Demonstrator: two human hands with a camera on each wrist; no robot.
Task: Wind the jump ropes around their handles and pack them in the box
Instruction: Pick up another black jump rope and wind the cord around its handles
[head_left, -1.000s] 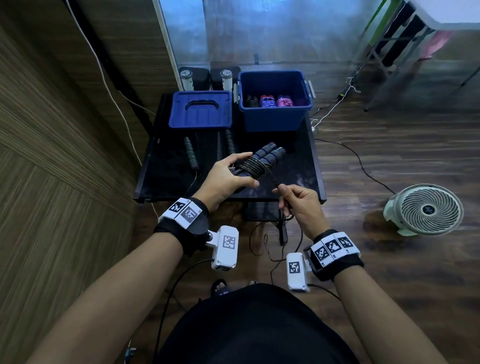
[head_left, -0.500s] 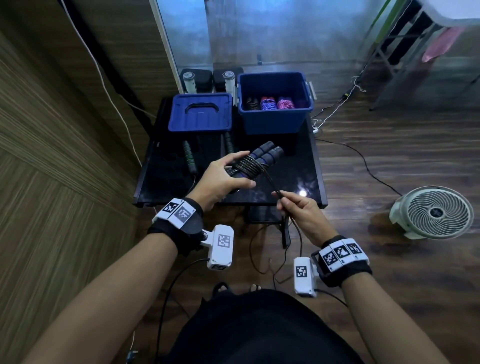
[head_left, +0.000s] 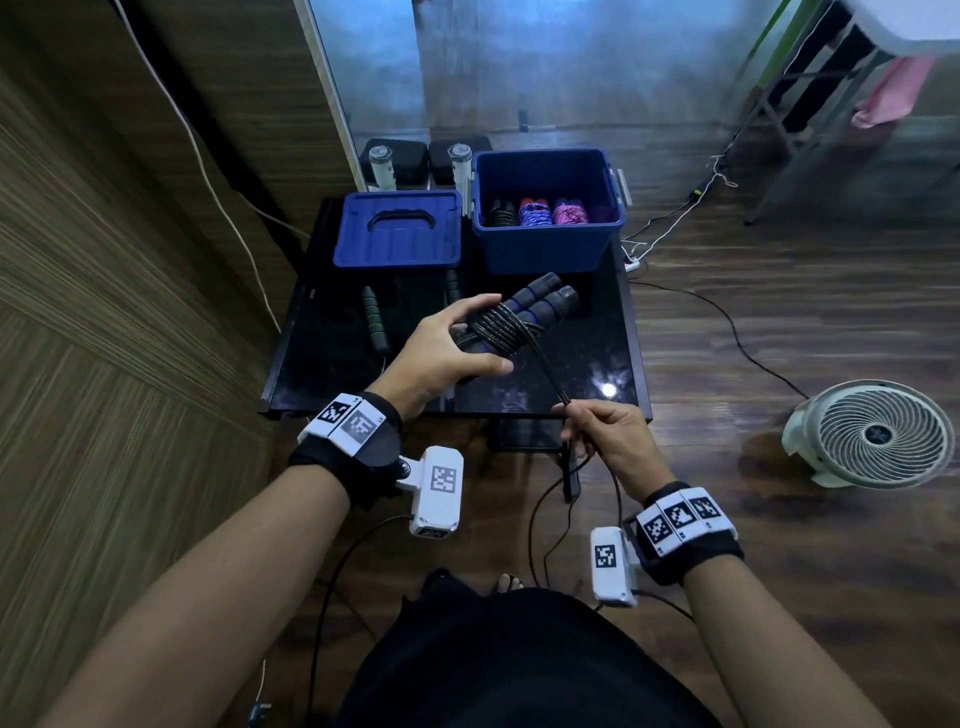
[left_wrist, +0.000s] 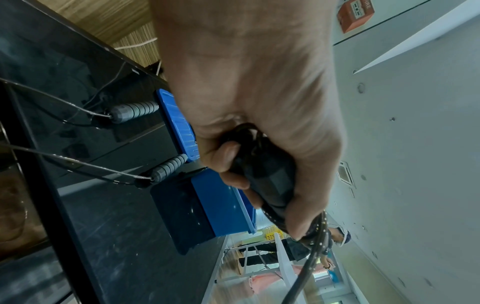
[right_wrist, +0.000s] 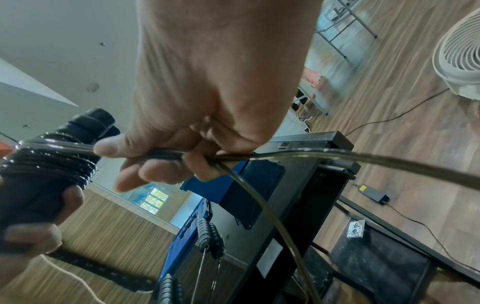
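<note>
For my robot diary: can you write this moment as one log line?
step: winding rope | left hand: grips handles | right hand: pinches rope | box: open

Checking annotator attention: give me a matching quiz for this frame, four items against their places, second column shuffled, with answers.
Items:
1. blue plastic box lid
2. pair of blue-grey foam handles wrapped in black rope
3. pink wound jump rope
4. white round floor fan

Places:
A. inside the open blue plastic box
B. on the wooden floor, right of the table
C. flat on the black table, left of the box
D. gripped in the left hand

Pairs: 1-C, 2-D, 3-A, 4-B
</note>
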